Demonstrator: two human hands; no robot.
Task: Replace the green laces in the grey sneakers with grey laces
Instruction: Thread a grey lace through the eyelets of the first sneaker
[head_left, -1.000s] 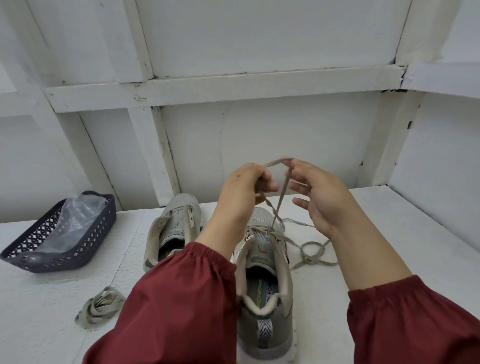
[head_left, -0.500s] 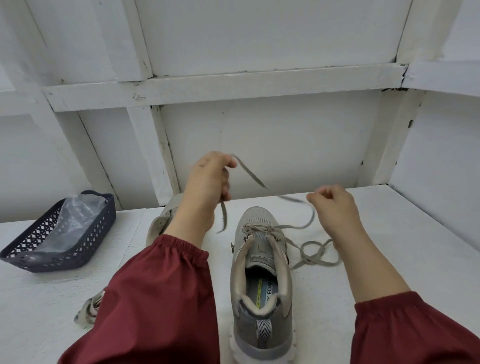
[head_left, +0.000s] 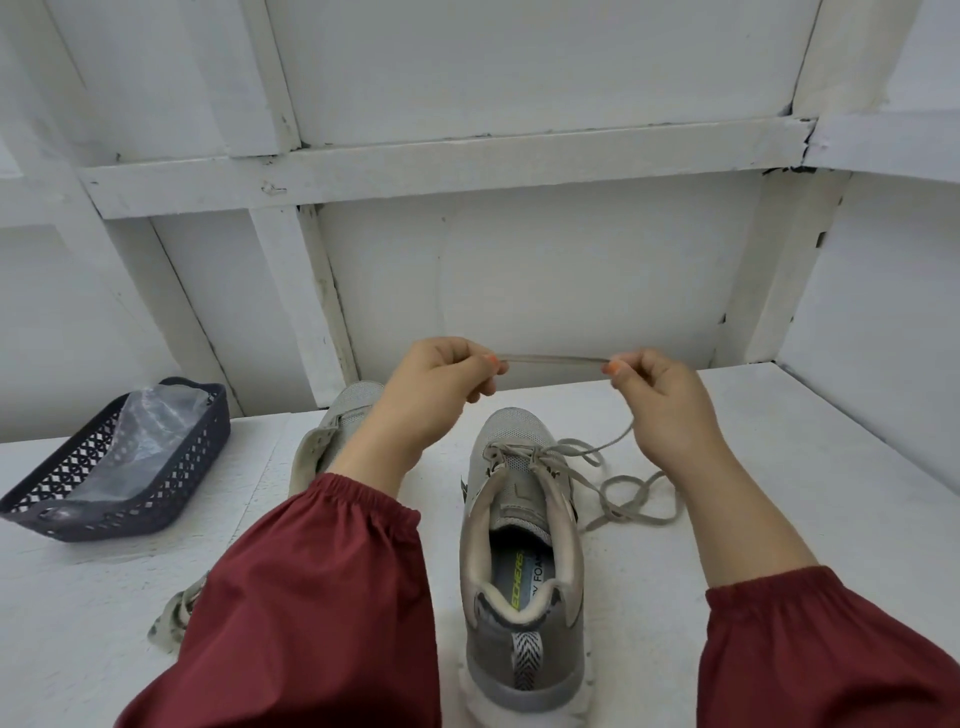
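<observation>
A grey sneaker (head_left: 522, 561) stands in the middle of the white table, heel toward me, with a grey lace (head_left: 553, 359) threaded through its front eyelets. My left hand (head_left: 441, 384) and my right hand (head_left: 657, 395) each pinch that lace and hold a short stretch of it taut and level above the shoe's toe. The rest of the lace trails from my right hand in loose loops (head_left: 631, 499) on the table right of the shoe. The second grey sneaker (head_left: 340, 415) lies behind my left forearm, mostly hidden. A bundled lace (head_left: 174, 613) lies at the lower left, partly under my sleeve.
A dark perforated plastic basket (head_left: 47, 499) holding a clear plastic bag (head_left: 140, 431) stands at the left of the table (head_left: 779, 467). White framed wall panels close off the back and right side.
My hands were apart with the lace slack half a second ago. Now they have come level and pull a short stretch of lace taut between them above the shoe.
</observation>
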